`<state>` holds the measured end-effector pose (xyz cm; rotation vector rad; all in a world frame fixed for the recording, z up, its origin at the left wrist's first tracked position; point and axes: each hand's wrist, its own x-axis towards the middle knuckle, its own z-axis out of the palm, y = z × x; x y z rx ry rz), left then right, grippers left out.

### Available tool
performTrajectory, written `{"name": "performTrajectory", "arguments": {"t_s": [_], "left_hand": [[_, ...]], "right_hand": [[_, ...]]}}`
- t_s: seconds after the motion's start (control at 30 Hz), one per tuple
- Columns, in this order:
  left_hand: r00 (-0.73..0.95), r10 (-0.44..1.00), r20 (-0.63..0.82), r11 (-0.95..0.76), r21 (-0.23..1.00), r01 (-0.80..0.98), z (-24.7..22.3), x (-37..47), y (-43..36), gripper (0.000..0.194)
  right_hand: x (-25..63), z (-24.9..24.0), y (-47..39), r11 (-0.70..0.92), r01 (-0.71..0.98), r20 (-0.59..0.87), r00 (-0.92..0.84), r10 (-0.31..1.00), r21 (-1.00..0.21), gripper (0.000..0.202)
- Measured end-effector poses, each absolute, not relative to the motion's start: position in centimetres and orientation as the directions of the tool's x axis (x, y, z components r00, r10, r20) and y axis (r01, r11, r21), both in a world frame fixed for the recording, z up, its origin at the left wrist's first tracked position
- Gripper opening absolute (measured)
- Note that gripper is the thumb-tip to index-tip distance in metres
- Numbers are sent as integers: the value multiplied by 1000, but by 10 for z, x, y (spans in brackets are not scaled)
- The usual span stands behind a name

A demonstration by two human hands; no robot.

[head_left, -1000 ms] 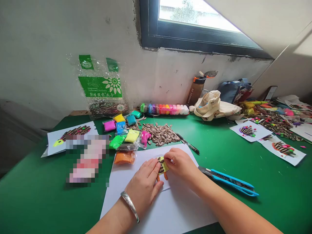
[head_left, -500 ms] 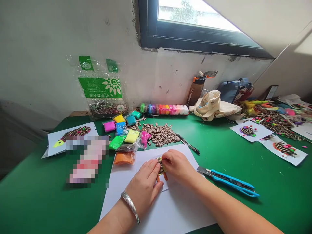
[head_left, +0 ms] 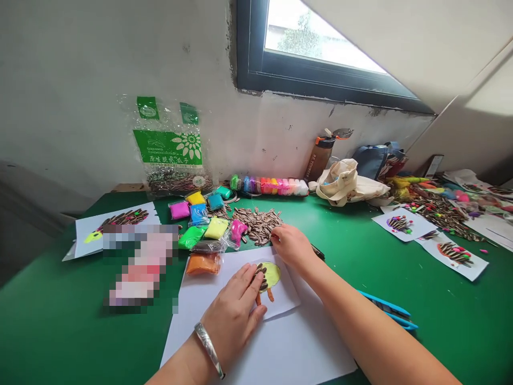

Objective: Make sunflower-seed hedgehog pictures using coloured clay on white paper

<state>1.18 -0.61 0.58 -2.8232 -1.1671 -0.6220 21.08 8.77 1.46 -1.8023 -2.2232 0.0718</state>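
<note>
Blue cutter, partly hidden.

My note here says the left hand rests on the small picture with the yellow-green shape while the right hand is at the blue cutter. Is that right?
Not quite: the head view shows the right hand at the edge of the sunflower seed pile.

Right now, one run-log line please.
left hand: flat on seed picture | right hand: at edge of seed pile, grip unclear | blue cutter: partly behind right forearm
</note>
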Motion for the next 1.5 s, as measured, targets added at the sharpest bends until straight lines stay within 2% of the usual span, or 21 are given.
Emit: {"name": "performTrajectory", "arguments": {"t_s": [0.27, 0.53, 0.63, 0.73, 0.8, 0.9, 1.0, 1.23, 1.5], "left_hand": [[642, 663, 384, -732, 157, 663, 4, 10, -5, 42], [483, 733, 478, -671, 393, 629, 7, -1, 1, 32], [422, 755, 502, -640, 426, 639, 8, -6, 5, 29], [425, 751, 505, -642, 410, 648, 10, -8, 5, 27], [441, 743, 503, -651, 392, 650, 12, -8, 4, 27], [479, 724, 497, -672, 349, 653, 13, -8, 3, 27], [528, 711, 465, -687, 296, 664, 13, -7, 2, 28], [579, 698, 421, -697, 215, 684, 12, -6, 0, 31], [592, 676, 439, -708, 161, 688, 13, -3, -2, 32]], "right_hand": [[204, 7, 88, 252, 961, 182, -229, 956, -117, 22], [211, 4, 82, 281, 947, 237, -240, 942, -158, 19], [214, 10, 79, 255, 946, 267, -198, 943, -200, 21], [214, 21, 68, 263, 931, 288, -186, 939, -254, 24], [213, 29, 56, 311, 887, 277, -222, 935, -341, 25], [208, 39, 34, 356, 798, 178, -308, 935, -487, 25], [200, 44, 18, 375, 746, 66, -409, 910, -551, 25], [181, 40, 14, 364, 820, -10, -411, 912, -441, 15], [177, 34, 13, 402, 783, -8, -461, 888, -475, 16]]}}
